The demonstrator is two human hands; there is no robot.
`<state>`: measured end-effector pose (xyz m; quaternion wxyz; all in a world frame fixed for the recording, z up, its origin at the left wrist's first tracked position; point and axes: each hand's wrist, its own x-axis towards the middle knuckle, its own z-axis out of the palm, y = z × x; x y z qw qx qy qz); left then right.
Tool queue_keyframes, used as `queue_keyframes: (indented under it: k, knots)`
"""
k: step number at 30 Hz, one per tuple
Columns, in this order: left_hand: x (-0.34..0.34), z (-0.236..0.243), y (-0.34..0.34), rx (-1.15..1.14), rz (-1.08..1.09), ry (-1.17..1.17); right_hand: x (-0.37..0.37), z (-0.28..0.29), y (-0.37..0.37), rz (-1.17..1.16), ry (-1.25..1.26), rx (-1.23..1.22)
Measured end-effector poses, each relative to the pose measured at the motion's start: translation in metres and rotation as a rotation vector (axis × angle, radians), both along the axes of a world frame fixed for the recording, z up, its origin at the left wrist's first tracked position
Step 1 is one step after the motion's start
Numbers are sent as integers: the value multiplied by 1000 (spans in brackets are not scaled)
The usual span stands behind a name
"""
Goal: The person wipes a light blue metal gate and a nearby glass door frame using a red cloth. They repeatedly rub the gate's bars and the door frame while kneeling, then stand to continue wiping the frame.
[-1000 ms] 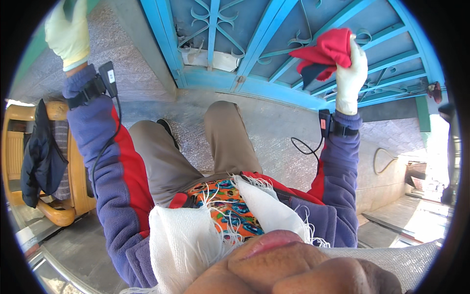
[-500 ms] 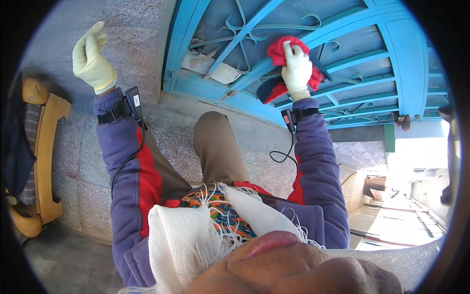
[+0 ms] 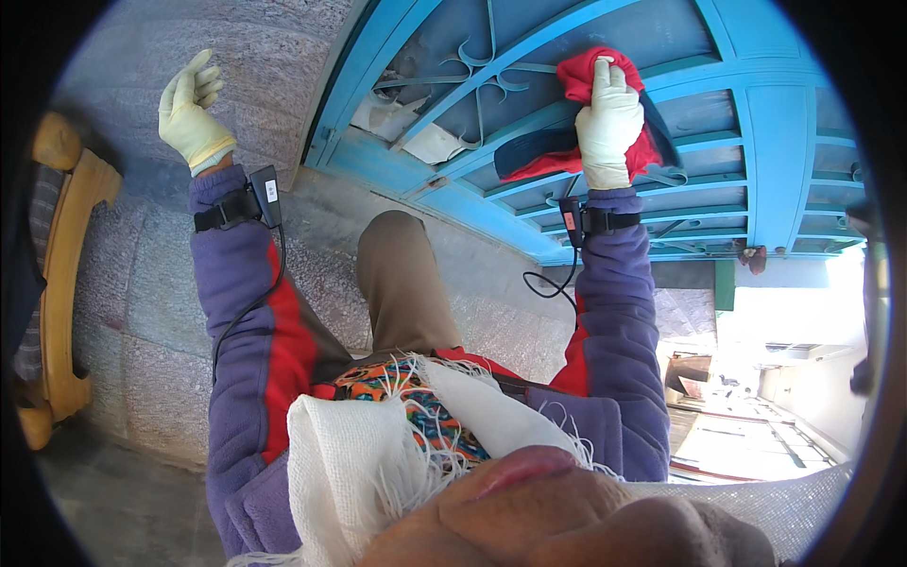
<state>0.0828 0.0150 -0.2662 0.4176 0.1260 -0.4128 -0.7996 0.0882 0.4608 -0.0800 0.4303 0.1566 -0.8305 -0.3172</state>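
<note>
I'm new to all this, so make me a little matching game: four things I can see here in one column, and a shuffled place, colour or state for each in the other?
Things:
1. Left hand
2. Red-and-dark cloth
3. Metal door
4. Wooden chair

Descriptions:
A. Bright blue, with curled bars
B. Cut off by the picture's left edge
C. Gloved and holding nothing
D. Gripped by the right hand

Pairs: 1-C, 2-D, 3-A, 4-B

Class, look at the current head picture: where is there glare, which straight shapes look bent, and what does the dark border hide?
Head view: glare washes out the bright area at right; head view: the blue metal gate bends toward the rim, while the right hand and red-and-navy cloth look fairly sharp; head view: black border cuts off the wooden seat frame at left.
</note>
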Motion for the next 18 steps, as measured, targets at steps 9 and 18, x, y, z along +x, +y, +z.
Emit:
queue_keyframes:
  k: [9,18]
  knots:
    - [-6,-12,-24,64,-74,-95,-16,-48,-42,-7,-184,115]
    - [-8,-19,-19,14,-140,-148,-4,-9,-8,-260,-122,29]
